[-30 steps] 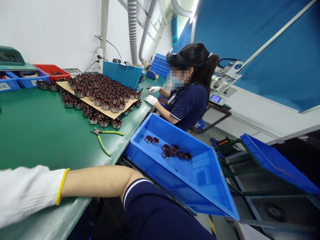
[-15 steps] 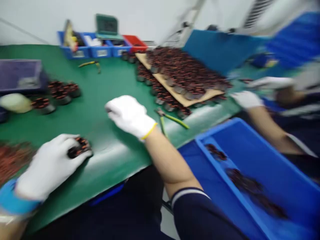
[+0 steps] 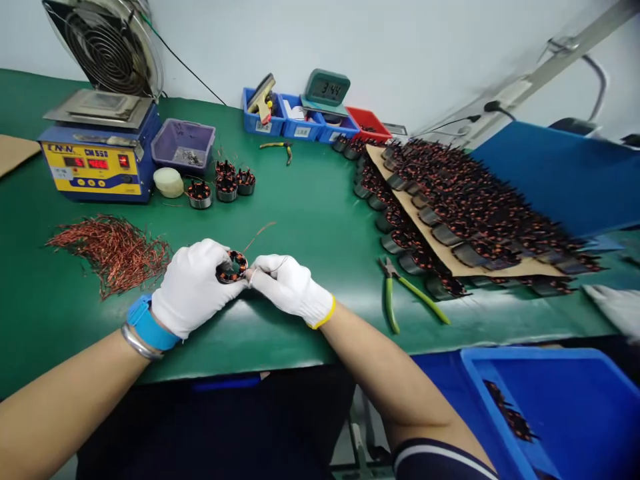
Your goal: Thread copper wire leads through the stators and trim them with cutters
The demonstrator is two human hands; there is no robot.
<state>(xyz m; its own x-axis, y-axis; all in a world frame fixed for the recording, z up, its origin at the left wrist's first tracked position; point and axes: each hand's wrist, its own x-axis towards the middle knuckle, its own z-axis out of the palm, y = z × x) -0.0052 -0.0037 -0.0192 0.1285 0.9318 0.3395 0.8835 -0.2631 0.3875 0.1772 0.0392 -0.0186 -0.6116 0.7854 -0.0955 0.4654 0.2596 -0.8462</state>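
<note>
Left hand [image 3: 194,283]: wrist angled in from the near edge, back of glove up, fingers curled round a copper-wound ring [image 3: 232,267], gripping it by the left and lower rim. Right hand [image 3: 286,283]: forearm slants in from the right, thumb and fingertips pinched at the ring's right rim, on a thin wire [image 3: 284,261]. Hands nearly meet. Ring is tilted, hole visible, over the table [image 3: 320,220], near its near edge.

Copper wire pile [image 3: 117,253] left of left hand. Beyond: four wound cores [image 3: 226,189], round pale pad [image 3: 169,182], purple bin [image 3: 184,143], blue-yellow CM 550 unit [image 3: 95,163]. Green-handled cutters [image 3: 390,293] right of right hand, near the near edge; stacked cores [image 3: 465,193] on and under a cardboard sheet [image 3: 417,210] beyond. Small pliers [image 3: 277,145] before the blue bins [image 3: 300,129], far edge. Blue crate [image 3: 560,400] off the near edge, right.
</note>
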